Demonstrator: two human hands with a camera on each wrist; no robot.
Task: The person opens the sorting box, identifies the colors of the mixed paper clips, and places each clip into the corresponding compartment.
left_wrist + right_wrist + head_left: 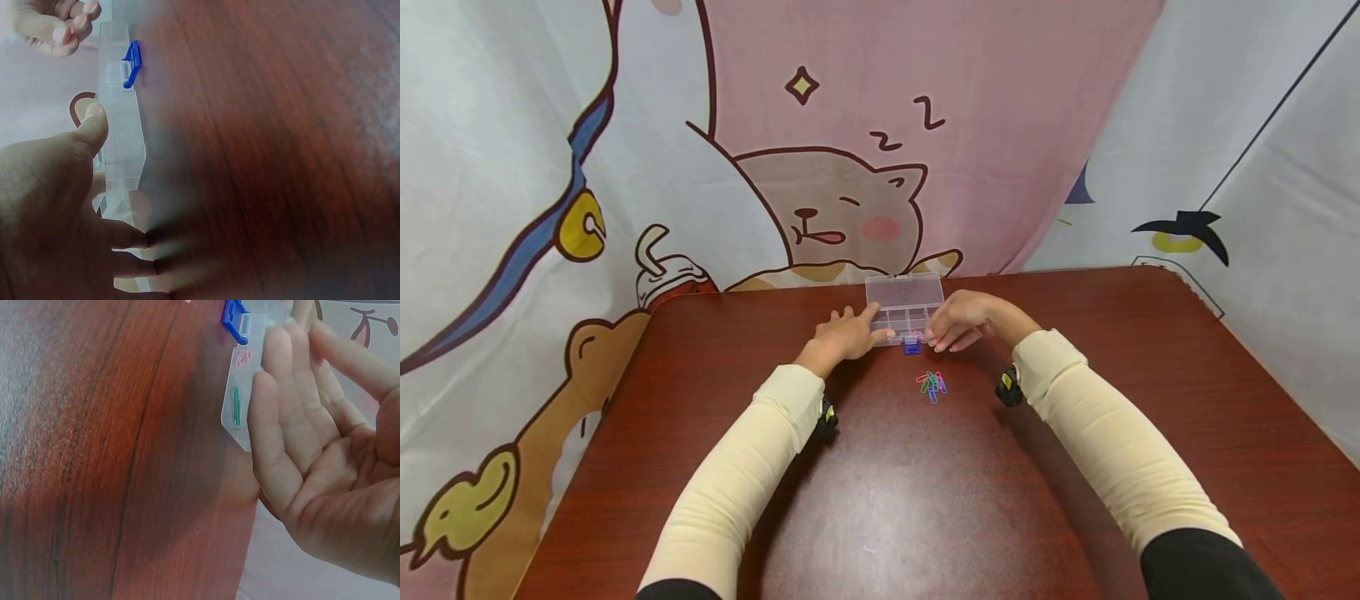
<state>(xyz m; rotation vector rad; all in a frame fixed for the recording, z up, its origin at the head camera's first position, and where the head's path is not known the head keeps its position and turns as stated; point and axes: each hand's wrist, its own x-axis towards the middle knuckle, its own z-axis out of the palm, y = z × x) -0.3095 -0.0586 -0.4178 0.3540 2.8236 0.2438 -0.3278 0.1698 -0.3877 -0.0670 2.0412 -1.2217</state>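
Note:
A clear plastic compartment box (pixel 897 320) lies at the back of the table with its lid (pixel 904 292) raised and a blue latch (pixel 912 346) at the front. My left hand (pixel 844 335) steadies the box's left end, thumb on the front wall and the other fingers spread. Over the right end is my right hand (pixel 961 320), its fingers loosely bent and nothing visible between them. Through the front wall, the right wrist view shows a green paper clip (pixel 236 406) and a pink paper clip (pixel 243 357). Several coloured paper clips (pixel 932 384) lie loose before the box.
The brown wooden table (pixel 880 483) ends just behind the box. A curtain (pixel 1000 125) with cartoon animals hangs behind and beside it. Black wrist cameras sit under both cream sleeves (pixel 1105 425).

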